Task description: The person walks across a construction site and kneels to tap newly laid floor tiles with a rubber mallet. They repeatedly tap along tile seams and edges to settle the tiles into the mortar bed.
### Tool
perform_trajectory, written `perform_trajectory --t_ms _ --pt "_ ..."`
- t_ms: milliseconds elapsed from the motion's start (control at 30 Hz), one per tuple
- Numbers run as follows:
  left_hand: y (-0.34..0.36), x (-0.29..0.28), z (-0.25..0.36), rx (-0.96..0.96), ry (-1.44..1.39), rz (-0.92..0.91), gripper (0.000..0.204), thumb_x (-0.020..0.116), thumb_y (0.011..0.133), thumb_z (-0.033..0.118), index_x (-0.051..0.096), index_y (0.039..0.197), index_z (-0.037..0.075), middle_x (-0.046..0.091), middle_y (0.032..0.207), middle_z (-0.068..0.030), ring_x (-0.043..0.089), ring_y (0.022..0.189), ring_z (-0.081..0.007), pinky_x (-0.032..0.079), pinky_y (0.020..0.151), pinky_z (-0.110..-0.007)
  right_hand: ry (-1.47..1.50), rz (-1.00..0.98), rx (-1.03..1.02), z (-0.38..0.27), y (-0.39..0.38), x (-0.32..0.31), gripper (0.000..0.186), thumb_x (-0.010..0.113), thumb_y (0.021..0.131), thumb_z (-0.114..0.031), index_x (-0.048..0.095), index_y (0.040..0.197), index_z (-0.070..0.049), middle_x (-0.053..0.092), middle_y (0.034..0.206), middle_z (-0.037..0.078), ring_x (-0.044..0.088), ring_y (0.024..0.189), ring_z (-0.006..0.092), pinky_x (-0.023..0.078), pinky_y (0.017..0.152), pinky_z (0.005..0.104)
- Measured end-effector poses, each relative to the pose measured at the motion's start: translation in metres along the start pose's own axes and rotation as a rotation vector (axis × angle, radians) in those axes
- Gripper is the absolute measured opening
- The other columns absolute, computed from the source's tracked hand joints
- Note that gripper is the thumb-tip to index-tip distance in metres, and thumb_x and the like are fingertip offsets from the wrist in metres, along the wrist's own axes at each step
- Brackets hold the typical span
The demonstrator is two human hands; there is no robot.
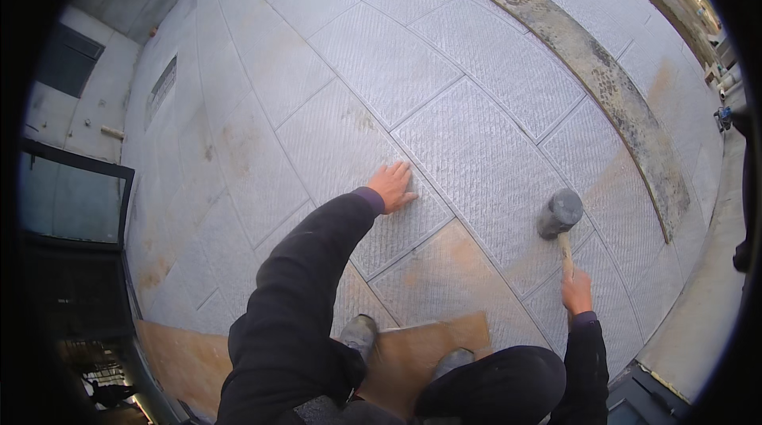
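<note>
My left hand [392,187] lies on a grey ribbed paving slab [349,135], close to the joint between two slabs, its fingers spread and nothing in them. Over on the right, my right hand [577,292] is wrapped around the wooden handle [565,250] of a rubber mallet. The dark mallet head [560,214] is above or on another slab [476,151]; I cannot tell whether it touches the surface. In front of my knees is a slab with an orange-brown stain [444,262].
A long dirty board [583,60] runs across the slabs at the far right. Brown sheets [421,353] lie under my shoes and at the lower left [186,361]. A dark-framed glass door [75,195] and a concrete wall [103,119] border the left. A pale ledge [698,314] edges the right.
</note>
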State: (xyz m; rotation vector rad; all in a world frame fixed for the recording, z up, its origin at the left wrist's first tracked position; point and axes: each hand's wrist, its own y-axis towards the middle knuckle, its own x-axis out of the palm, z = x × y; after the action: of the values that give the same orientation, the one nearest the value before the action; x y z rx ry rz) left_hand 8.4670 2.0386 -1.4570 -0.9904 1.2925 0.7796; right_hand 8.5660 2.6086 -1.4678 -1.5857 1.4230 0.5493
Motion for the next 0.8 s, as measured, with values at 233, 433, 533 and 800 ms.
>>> perform_trajectory --t_ms 233,433,533,800 --pt "-0.174 -0.179 0.023 0.024 -0.18 -0.458 0.051 0.054 0.109 0.045 0.063 0.109 -0.004 0.065 0.104 -0.0209 0.067 0.103 -0.0406 0.055 0.087 -0.05 -0.164 -0.044 -0.048 -0.003 -0.005 -0.064 0.059 0.049 0.109 -0.048 0.074 0.096 0.003 0.071 0.096 0.032 0.067 0.095 0.0557 0.051 0.079 0.0623" --pt "-0.319 -0.249 0.02 -0.436 -0.264 -0.311 0.042 0.056 0.107 0.033 0.063 0.142 0.012 0.064 0.138 -0.0191 0.059 0.131 -0.0387 0.049 0.109 -0.046 -0.157 -0.059 -0.022 0.004 -0.038 -0.096 0.06 0.047 0.11 -0.048 0.073 0.097 0.004 0.072 0.097 0.032 0.067 0.096 0.0555 0.051 0.083 0.0629" --pt "-0.357 -0.211 0.005 -0.691 -0.758 0.085 0.046 0.057 0.106 0.034 0.06 0.146 0.011 0.059 0.149 -0.0204 0.053 0.141 -0.0399 0.042 0.118 -0.046 -0.126 -0.05 -0.026 -0.004 -0.038 -0.097 0.062 0.045 0.111 -0.048 0.073 0.098 0.005 0.072 0.097 0.033 0.067 0.096 0.0559 0.051 0.084 0.0635" --pt "-0.245 -0.087 -0.166 -0.895 -0.433 0.022 0.072 0.056 0.107 0.045 0.044 0.155 -0.007 0.044 0.161 -0.031 0.042 0.151 -0.0444 0.033 0.125 -0.049 -0.262 -0.138 -0.028 -0.089 0.024 -0.08 0.057 0.046 0.11 -0.043 0.073 0.092 0.003 0.071 0.092 0.033 0.067 0.092 0.0551 0.049 0.08 0.064"
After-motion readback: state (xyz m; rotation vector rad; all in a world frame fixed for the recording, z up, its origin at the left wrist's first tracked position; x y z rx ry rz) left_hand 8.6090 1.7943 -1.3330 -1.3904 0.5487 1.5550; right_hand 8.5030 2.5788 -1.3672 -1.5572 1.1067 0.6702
